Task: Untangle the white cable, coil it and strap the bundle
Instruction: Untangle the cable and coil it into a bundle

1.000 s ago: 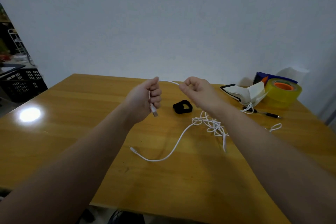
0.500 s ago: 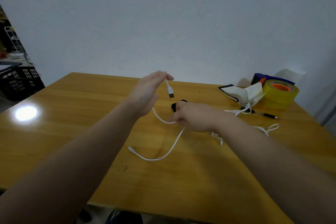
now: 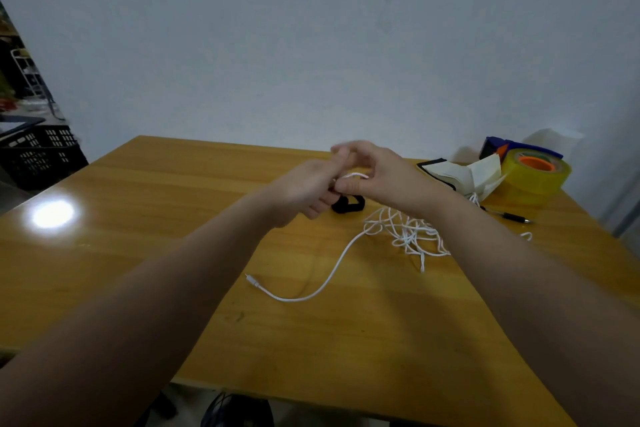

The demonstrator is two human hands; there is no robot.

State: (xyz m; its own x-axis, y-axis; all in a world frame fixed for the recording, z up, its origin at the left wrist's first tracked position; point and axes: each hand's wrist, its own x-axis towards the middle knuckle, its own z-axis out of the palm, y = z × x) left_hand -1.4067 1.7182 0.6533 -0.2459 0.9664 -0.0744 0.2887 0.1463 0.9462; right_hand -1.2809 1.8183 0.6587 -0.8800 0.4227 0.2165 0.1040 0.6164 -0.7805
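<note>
Both hands meet above the middle of the worktop [image 3: 156, 236]: my right hand [image 3: 379, 180] pinches a short loop of the white cable [image 3: 408, 234], and my left hand [image 3: 304, 189], fingers curled against it, seems to hold the cable's end, though blur hides the grip. Coiling has barely begun, I judge. Most of the cable lies knotted toward the right edge, one plug trailing toward the near edge. The black strap [image 3: 348, 208] lies untouched just beyond my hands.

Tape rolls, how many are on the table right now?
1. A yellowish tape roll with an orange core sits at the far right corner of the table, beside the folded papers; another could be hidden behind it.
</note>
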